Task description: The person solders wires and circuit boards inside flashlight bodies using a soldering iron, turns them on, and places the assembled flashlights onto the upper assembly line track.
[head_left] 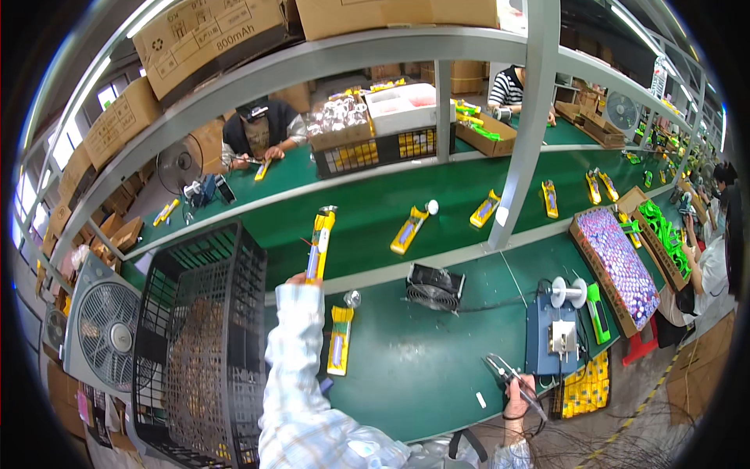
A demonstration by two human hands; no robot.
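Meanwhile, at a green assembly table (437, 367), a worker's left hand (301, 279) reaches forward with its grip closed around the lower end of a long yellow device (319, 242), holding it nearly upright above the strip of conveyor belt (375, 211) that runs past the station. The right hand (517, 387), low at the table's near edge, has its grip wrapped on a slim grey hand tool (508, 371) whose tip points up and to the left. A second yellow device (341, 338) lies flat on the table just right of the left sleeve, with a small silver round part (352, 298) above it. More yellow devices ride the belt, well apart from each other. A tall black wire basket (205, 344) stands at the left, a small black fan (434, 287) and a blue benchtop unit (551, 332) to the right. Judging by the pose, the raised device is best kept firmly held by its base and lowered flat into a gap on the belt, clear of its neighbours, while the tool hand stays steady and out of the way.
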